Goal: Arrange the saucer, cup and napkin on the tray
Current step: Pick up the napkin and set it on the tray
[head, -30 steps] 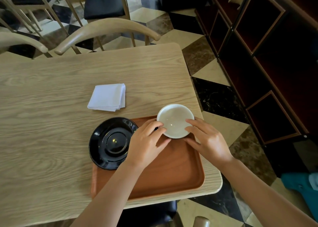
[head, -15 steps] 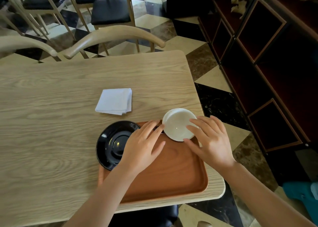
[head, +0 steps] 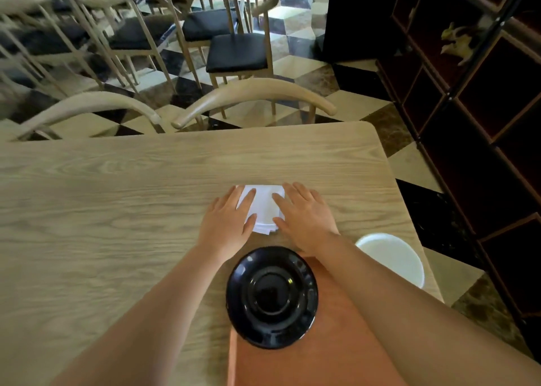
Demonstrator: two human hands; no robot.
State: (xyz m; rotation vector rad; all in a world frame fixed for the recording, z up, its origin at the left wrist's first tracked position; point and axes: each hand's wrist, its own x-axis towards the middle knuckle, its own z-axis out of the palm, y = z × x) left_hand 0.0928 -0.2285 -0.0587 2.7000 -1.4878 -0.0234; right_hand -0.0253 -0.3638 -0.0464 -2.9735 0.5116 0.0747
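Resting flat on a white folded napkin (head: 265, 210), both hands lie open with the fingers spread. The left hand (head: 227, 224) covers the napkin's left edge and the right hand (head: 303, 218) covers its right edge. Neither hand is gripping it — the palms are just pressing down, as far as the blurry view lets me tell.

The napkin lies on the pale wood surface (head: 102, 210), just beyond the far edge of the tray (head: 330, 341). The tray is orange-brown and sits at the near right part of the surface.

A shiny black saucer (head: 272, 296) sits at the tray's far left corner, and part of it hangs out over the surface. It is near the two wrists, between the arms.

The white cup (head: 392, 258) stands at the far right of the tray, close to the right edge of the surface — the right arm hides some of it, so I cannot tell how much of it is on the tray.

Wooden chairs (head: 251, 95) with dark seats stand on the far side of the surface, on a checked floor (head: 292, 66).
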